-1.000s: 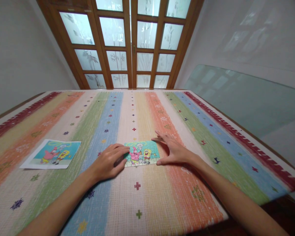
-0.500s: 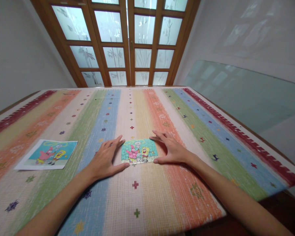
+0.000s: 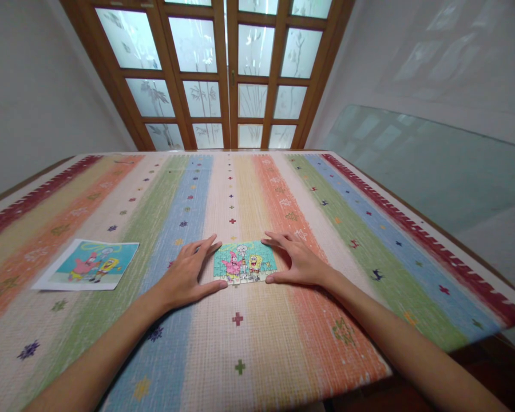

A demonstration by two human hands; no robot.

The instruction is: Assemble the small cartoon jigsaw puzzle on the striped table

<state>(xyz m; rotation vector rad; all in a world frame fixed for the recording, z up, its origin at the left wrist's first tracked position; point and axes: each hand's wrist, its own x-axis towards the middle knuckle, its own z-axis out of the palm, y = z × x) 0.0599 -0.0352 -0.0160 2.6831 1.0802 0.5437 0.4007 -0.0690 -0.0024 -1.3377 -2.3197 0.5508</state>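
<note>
A small cartoon jigsaw puzzle [image 3: 244, 263] lies flat on the striped mat [image 3: 283, 343], its pieces joined into a rectangle. My left hand [image 3: 184, 277] rests flat against the puzzle's left edge, fingers spread, thumb along the near corner. On the other side my right hand [image 3: 298, 260] presses against the right edge, fingers spread, thumb at the near corner. Neither hand holds anything. The two hands frame the puzzle from both sides.
A printed picture of the same cartoon scene [image 3: 88, 266] lies on the mat to the left. A wooden door with frosted glass panes [image 3: 229, 74] stands beyond the far edge. A glass sheet [image 3: 433, 166] leans along the right wall.
My left hand has come off the puzzle's left part and opened flat beside its left edge. The right hand stays at the right edge. The view has shifted slightly.
</note>
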